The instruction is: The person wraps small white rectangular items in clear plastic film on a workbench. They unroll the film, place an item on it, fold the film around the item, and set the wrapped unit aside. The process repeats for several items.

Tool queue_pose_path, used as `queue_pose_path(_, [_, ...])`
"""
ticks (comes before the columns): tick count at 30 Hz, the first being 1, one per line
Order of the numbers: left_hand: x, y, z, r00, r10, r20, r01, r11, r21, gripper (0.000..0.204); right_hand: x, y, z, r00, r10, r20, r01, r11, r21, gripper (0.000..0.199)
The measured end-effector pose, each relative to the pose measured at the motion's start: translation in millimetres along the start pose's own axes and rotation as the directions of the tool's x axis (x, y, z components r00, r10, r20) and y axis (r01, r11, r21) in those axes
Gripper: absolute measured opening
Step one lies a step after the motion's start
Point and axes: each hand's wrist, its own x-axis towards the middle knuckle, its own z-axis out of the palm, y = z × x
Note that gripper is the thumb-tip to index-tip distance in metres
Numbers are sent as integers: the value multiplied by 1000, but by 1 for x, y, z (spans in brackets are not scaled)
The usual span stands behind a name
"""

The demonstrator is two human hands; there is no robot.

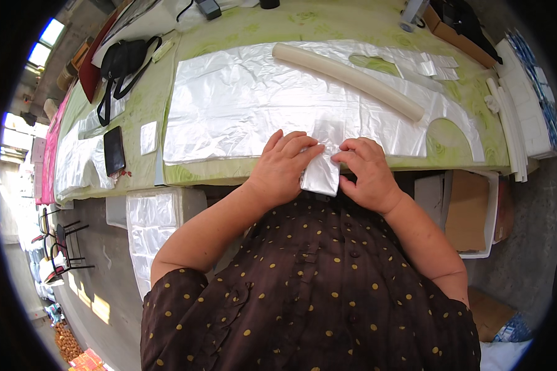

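Observation:
A narrow, folded strip of shiny clear plastic film (321,174) hangs at the table's front edge, close to my body. My left hand (280,167) grips its left side with bent fingers; the thumb is hidden. From the other side my right hand (371,176) pinches the strip's upper right edge between thumb and fingers. Beneath and beyond both hands lies a large, wrinkled sheet of translucent plastic (229,99), cut with rounded openings. A long pale tube (353,80) rests slantwise across that sheet.
A green patterned cloth (439,139) covers the table. To the left are a black phone (114,150), a small white folded packet (148,137) and a black bag (122,60). White rolls (507,133) lie at the right edge. Below stands a white bin with cardboard (467,210).

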Motion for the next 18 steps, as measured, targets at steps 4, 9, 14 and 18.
queue_pose_path(4, [12, -8, 0, 995, -76, -69, 66, 988, -137, 30, -1, 14, 6, 999, 39, -28, -41, 998, -52, 22])
queue_pose_path(9, [23, -19, 4, 971, -235, -40, 219, 945, -243, 15, 10, 19, 11, 994, 92, -67, -99, 989, -112, 22])
queue_pose_path(14, [29, -16, 11, 943, -314, -113, 275, 923, -269, 17, 27, 19, 8, 951, 298, 88, -286, 950, -129, 28])
queue_pose_path(18, [29, -17, 13, 927, -364, -92, 328, 904, -275, 20, 31, 15, 4, 932, 337, 131, -322, 938, -127, 27])
